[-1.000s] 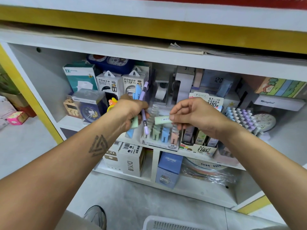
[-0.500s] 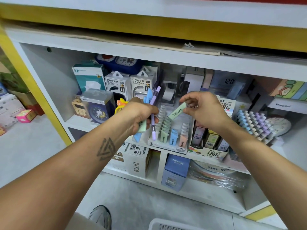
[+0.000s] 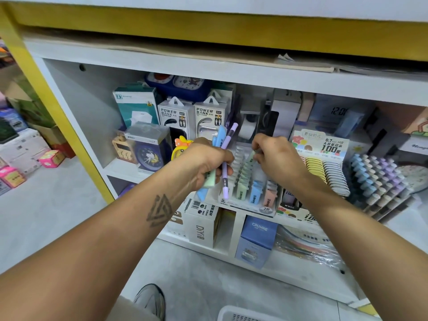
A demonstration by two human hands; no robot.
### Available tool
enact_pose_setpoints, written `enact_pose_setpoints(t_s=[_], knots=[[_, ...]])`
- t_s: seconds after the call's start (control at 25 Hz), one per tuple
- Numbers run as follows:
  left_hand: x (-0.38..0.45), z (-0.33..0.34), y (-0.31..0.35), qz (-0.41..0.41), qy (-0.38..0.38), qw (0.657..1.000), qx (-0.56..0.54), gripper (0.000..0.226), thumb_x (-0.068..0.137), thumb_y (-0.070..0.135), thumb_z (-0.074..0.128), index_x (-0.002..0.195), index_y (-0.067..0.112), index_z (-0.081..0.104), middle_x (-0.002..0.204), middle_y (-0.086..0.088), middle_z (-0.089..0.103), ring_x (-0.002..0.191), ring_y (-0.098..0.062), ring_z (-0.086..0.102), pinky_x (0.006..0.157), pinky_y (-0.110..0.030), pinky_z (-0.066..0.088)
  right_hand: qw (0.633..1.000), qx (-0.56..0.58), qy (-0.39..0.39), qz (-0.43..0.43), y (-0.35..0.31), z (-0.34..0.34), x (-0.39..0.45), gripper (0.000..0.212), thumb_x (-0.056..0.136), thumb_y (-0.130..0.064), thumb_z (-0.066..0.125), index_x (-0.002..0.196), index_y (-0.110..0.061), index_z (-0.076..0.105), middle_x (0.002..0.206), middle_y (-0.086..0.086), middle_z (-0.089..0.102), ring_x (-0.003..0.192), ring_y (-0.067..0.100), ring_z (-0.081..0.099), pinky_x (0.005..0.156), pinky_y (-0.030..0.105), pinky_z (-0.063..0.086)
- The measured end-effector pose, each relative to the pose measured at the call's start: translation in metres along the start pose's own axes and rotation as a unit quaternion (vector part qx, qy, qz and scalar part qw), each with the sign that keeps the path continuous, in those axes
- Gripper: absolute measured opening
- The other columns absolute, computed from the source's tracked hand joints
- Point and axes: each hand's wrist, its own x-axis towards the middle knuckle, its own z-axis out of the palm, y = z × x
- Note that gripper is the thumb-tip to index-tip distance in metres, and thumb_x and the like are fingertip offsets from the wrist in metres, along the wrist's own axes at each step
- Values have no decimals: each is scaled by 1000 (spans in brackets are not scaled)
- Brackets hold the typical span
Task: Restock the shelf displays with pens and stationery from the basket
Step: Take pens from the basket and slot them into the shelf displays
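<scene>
I am pinching a pale green lead-refill case (image 3: 250, 156) between the curled fingers and thumb of my right hand (image 3: 275, 156), holding it tilted over the green row of the 2B lead display tray (image 3: 266, 208); whether the case is touching the row below I cannot tell. The tray is standing on the upper shelf board (image 3: 120, 167) and is holding rows of green, blue and pink cases. My left hand (image 3: 203, 163) is gripping a bundle: a purple pen (image 3: 225, 163) running upright through the fist, a blue pen (image 3: 217, 139) just behind it, and a green case (image 3: 209, 178) showing below the fingers. The two hands are sitting near each other, not touching.

Just right of the tray, a 0.7 HB lead display (image 3: 324, 163) is showing yellow and white rows, and beside that a rack of pastel pens (image 3: 379, 179) is stepping down in tiers. Behind my left hand two power bank boxes (image 3: 192, 117) are standing upright, with a boxed blue alarm clock (image 3: 148, 149) to their left. A CRUHRE box (image 3: 257, 239) is sitting on the lower shelf. The white basket (image 3: 234, 315) rim is showing at the bottom edge, on the floor, next to my shoe (image 3: 151, 300).
</scene>
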Motion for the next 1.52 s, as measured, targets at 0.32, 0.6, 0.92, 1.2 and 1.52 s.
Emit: enact_pose_setpoints(t_s=[0.32, 0.6, 0.92, 1.2, 1.52], knots=[[-2, 2, -2, 0, -24, 1000, 19, 14, 86, 0, 64, 98, -6, 61, 57, -17, 65, 30, -15, 41, 36, -18, 34, 1000, -7, -21, -14, -1, 4, 1, 28, 92, 3, 56, 87, -23, 46, 79, 6, 56, 73, 30, 58, 65, 36, 50], [-5, 4, -2, 6, -33, 999, 25, 8, 87, 3, 66, 91, -1, 60, 59, -16, 65, 32, -14, 40, 37, -19, 34, 990, -81, -117, -17, -5, 2, 2, 21, 93, -5, 60, 104, -19, 70, 100, 4, 67, 87, 25, 63, 76, 33, 52], [-8, 16, 0, 33, -77, 995, 53, 8, 86, 0, 66, 90, 3, 59, 55, -13, 63, 32, -14, 38, 37, -19, 33, 767, 621, -65, 149, -10, -47, -7, 26, 93, 7, 60, 117, 2, 66, 96, 25, 73, 72, 22, 71, 64, 24, 58], [-15, 26, 2, 26, -158, 983, 89, 13, 81, -1, 74, 79, 2, 61, 61, -16, 65, 38, -14, 41, 37, -19, 35, 786, 577, 99, 199, 16, -61, -21, 7, 94, 6, 61, 95, 0, 65, 75, 19, 69, 59, 18, 64, 57, 22, 53], [-22, 72, 10, 42, -184, 982, 29, 12, 86, 5, 71, 88, 4, 59, 60, -14, 63, 39, -13, 38, 35, -19, 33, 864, 435, 196, 160, 88, -119, -77, 8, 92, 4, 63, 91, -4, 66, 65, 6, 68, 53, 15, 60, 56, 26, 51]])
